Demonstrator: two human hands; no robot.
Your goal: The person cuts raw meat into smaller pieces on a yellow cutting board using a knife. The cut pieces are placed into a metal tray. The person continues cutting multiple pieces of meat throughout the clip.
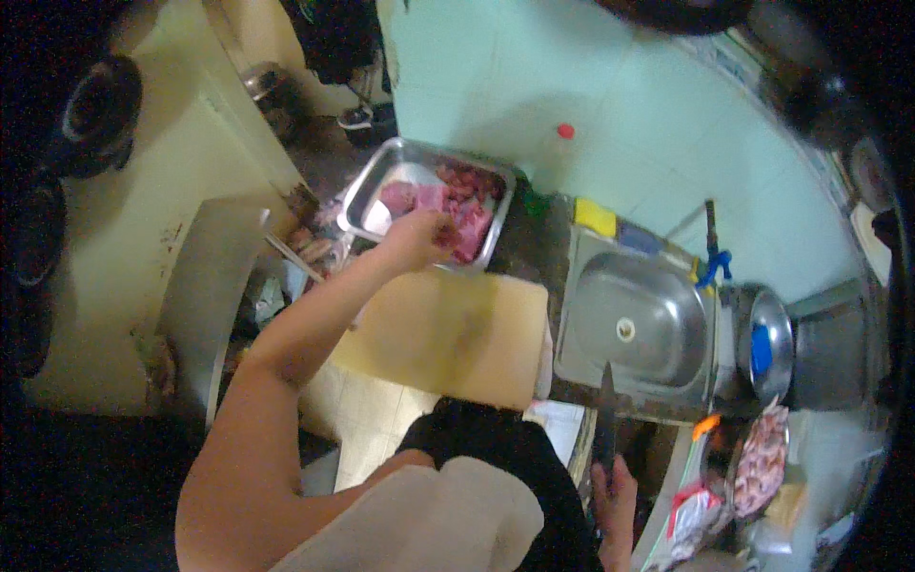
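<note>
My left hand (427,239) reaches over the near rim of a steel tray (348,213). Raw red meat (472,187) lies inside, some of it in small chunks and some in larger pieces. The fingers are bent down at the meat and blurred, so whether they grip a piece cannot be told. Low on the right, my right hand (615,493) holds a kitchen knife (607,422), its blade pointing away from me. Between my body and the tray lies a pale cutting board (400,332), with a wet-looking streak across its surface.
A steel sink (600,300) with a blue-handled tap (715,268) is right of the board. A yellow sponge (595,218) sits behind it. A red-capped bottle (561,154) stands near the wall. Farther right are a metal bowl (775,307) and a heap of pale raw meat (761,457).
</note>
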